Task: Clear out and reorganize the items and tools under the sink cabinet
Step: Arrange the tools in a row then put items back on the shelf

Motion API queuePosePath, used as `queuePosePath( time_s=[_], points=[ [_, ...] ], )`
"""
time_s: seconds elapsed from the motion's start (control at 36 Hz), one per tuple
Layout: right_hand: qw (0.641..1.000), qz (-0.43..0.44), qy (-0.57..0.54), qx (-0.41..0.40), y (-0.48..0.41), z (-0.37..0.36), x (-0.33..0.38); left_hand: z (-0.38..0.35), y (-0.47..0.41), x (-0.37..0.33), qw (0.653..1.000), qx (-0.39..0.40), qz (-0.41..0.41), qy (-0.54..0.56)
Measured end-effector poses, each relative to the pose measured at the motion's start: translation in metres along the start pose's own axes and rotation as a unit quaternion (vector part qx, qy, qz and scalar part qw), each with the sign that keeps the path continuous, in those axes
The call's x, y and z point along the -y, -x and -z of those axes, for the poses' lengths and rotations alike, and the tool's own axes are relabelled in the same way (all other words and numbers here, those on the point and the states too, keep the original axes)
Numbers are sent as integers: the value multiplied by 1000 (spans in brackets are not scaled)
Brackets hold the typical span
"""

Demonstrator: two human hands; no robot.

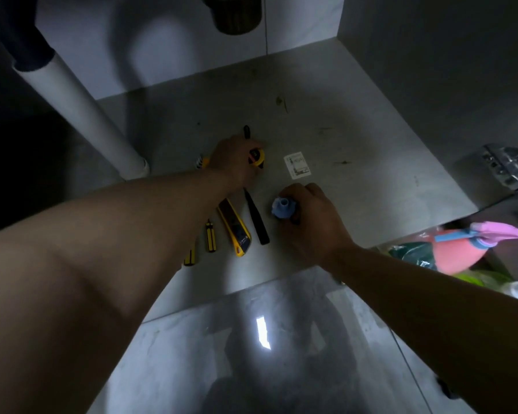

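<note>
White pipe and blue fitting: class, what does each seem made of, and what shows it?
White pipe: probably plastic, matte; even white, no metallic shine. Blue fitting in the right hand: likely moulded plastic, dull; solid colour, lobed rim.

Yellow and black colour the round tape measure (257, 157), striped screwdriver handle (210, 238) and utility knife (234, 227); the plastic fitting (282, 207) is pale blue, the pipe (81, 106) white.

Head camera looks steeply down, close, into cabinet floor (356, 138)
</note>
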State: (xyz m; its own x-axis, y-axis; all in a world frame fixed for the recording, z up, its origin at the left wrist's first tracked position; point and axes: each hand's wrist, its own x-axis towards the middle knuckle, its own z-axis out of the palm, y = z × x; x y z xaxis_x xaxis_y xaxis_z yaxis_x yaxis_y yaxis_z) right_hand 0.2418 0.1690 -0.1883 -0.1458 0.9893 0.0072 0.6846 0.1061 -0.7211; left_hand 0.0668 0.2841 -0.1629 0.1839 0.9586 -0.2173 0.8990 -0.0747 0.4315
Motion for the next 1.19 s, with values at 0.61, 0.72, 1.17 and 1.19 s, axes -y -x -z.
queuePosePath(
  time_s=[0.61, 0.72, 1.17, 1.19],
  points=[
    [993, -83, 71, 55, 192, 58, -94, -103, 161, -97, 955, 16, -279, 102],
    [981, -122, 95, 120, 234, 57, -108, -152, 168, -108, 964, 108, -243, 29],
    [985, -104, 83, 112, 244, 51, -107, -189, 187, -94, 953, 212, -176, -125],
    [988, -101, 75, 92, 236, 51, -104, -182, 190, -93, 964, 211, -151, -65]
  ],
)
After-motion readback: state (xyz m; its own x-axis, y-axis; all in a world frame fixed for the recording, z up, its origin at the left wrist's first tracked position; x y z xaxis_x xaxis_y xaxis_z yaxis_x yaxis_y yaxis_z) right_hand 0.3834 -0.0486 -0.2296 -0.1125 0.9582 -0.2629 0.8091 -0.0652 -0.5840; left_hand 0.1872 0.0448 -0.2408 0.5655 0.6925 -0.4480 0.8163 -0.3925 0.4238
